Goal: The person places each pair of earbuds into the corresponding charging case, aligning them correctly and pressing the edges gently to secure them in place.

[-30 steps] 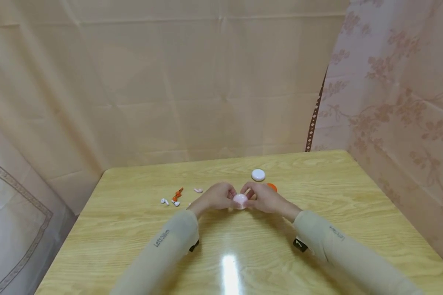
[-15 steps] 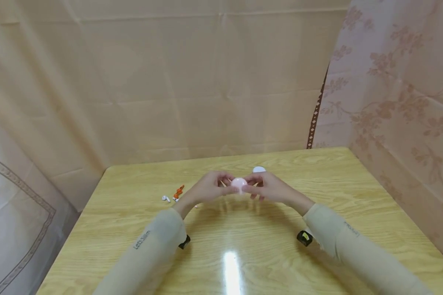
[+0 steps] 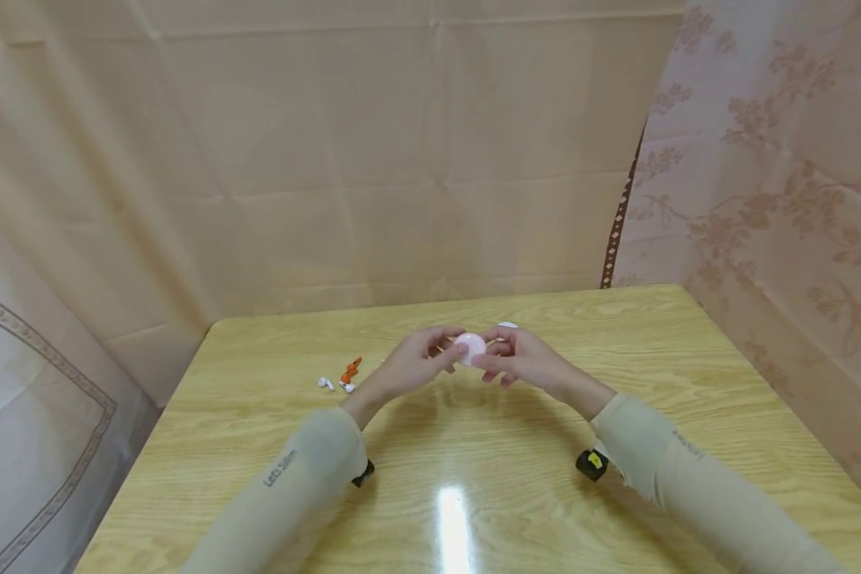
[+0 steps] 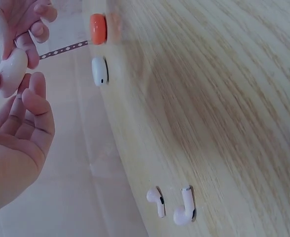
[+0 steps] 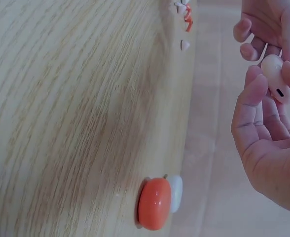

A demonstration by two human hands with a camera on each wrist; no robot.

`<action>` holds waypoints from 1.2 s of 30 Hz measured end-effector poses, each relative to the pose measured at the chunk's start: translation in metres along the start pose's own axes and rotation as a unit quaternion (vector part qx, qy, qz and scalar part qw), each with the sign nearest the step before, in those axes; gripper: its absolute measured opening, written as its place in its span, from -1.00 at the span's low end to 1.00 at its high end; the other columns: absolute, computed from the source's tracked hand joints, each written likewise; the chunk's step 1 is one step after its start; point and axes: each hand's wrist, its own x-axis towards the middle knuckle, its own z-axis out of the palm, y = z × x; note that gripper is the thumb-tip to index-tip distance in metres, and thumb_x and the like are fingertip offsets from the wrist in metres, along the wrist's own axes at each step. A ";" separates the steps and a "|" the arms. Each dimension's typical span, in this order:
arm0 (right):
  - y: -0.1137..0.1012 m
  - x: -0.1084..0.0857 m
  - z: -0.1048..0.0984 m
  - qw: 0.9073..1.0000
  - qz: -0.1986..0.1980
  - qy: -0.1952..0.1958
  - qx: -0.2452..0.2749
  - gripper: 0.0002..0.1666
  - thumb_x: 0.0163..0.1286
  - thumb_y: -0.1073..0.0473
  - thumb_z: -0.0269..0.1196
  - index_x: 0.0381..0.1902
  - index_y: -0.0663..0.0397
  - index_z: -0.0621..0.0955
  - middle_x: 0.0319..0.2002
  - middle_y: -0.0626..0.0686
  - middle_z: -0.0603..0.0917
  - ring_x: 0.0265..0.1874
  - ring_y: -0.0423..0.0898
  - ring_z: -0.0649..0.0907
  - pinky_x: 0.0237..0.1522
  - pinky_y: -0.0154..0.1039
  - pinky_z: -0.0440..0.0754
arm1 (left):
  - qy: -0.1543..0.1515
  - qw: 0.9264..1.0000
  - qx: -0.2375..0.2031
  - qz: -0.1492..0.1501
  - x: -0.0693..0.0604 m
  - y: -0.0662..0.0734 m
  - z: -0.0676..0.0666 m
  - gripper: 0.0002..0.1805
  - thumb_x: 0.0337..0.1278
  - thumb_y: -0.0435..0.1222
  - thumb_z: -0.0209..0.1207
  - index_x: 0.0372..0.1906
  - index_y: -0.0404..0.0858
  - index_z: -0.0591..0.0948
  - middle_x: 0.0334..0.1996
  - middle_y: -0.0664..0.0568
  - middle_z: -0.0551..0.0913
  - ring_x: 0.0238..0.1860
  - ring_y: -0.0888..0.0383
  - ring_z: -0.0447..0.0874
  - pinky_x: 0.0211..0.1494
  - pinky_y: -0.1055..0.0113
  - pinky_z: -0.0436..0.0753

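- You hold the pink earbud case [image 3: 471,349] in the air, centre of the head view, a little below the middle; the wooden table [image 3: 502,478] lies beneath.
- Grip: your left hand [image 3: 418,363] has its thumb on the case's face, fingers curled behind; your right hand [image 3: 527,363] pinches the other side with thumb and fingers.
- Main risk, by my judgement: a slip. Cause: a smooth, rounded shell on fingertips alone, nothing directly under it. A drop could send it rolling off the far edge.
- Lid risk: uneven thumb pressure might make it spring or twist against you.
- Mix-up risk: two pale earbuds [image 4: 185,210], lower middle of the left wrist view, look much like the white earbuds [image 3: 325,383] at centre-left of the head view, beside the orange earbuds [image 3: 351,369].
- Knock risk: your right hand, lowered carelessly, could nudge the orange case [image 5: 155,204], bottom centre of the right wrist view, into the white case [image 5: 175,194] just behind.
- Look of the held case: pale pink, glossy, pebble-round, catching a highlight; dark slot on its edge, right side of the right wrist view. Lid seam: cannot make out.
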 end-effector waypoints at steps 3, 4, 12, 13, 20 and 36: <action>-0.001 -0.001 0.002 1.000 0.003 0.002 0.005 -0.48 0.45 0.10 0.33 0.23 0.23 0.46 -0.15 0.10 0.75 -0.23 0.04 0.72 -0.30 -0.12 0.70 | 0.004 1.000 -0.011 -0.012 -0.002 0.001 0.001 -0.46 0.47 -0.07 0.18 0.40 -0.20 0.43 -0.12 -0.05 0.70 -0.10 -0.24 0.67 -0.22 0.21 0.58; 0.000 -0.002 0.002 1.000 0.003 0.003 0.005 -0.46 0.45 0.09 0.33 0.24 0.24 0.45 -0.14 0.10 0.75 -0.22 0.03 0.72 -0.28 -0.09 0.70 | 0.005 1.000 -0.016 -0.013 -0.003 0.001 0.002 -0.45 0.45 -0.09 0.20 0.40 -0.19 0.42 -0.11 -0.04 0.69 -0.09 -0.24 0.67 -0.23 0.23 0.57; 0.002 0.002 0.003 1.000 0.009 0.006 -0.007 -0.45 0.48 -0.02 0.30 0.22 0.25 0.49 -0.01 0.20 0.72 -0.16 0.13 0.74 -0.20 0.03 0.71 | 0.011 1.000 -0.021 0.012 -0.006 0.001 0.000 -0.58 0.42 -0.20 0.24 0.28 -0.19 0.52 -0.09 -0.02 0.67 -0.18 -0.06 0.66 -0.22 0.25 0.57; 0.002 0.002 0.003 1.000 0.007 0.005 -0.015 -0.45 0.49 -0.03 0.28 0.21 0.26 0.51 0.00 0.22 0.70 -0.16 0.13 0.73 -0.20 0.05 0.71 | 0.011 1.000 -0.017 0.014 -0.006 0.002 -0.001 -0.59 0.43 -0.19 0.23 0.27 -0.18 0.53 -0.08 -0.01 0.66 -0.18 -0.05 0.66 -0.22 0.24 0.58; -0.002 0.003 0.001 0.999 -0.012 -0.005 -0.040 -0.50 0.48 -0.02 0.30 0.18 0.23 0.58 0.03 0.29 0.64 -0.19 0.05 0.72 -0.20 0.04 0.71 | 0.010 1.000 -0.001 0.022 -0.006 0.007 -0.006 -0.60 0.45 -0.12 0.20 0.27 -0.13 0.58 -0.03 0.05 0.65 -0.18 0.06 0.63 -0.21 0.24 0.61; -0.004 0.004 0.000 1.000 -0.019 0.005 -0.020 -0.50 0.42 0.08 0.37 0.20 0.23 0.56 -0.07 0.17 0.74 -0.14 0.16 0.74 -0.17 0.12 0.71 | 0.019 1.000 0.003 -0.008 -0.004 0.014 -0.004 -0.66 0.51 -0.10 0.13 0.20 -0.15 0.62 -0.09 0.04 0.68 -0.21 -0.02 0.69 -0.23 0.17 0.65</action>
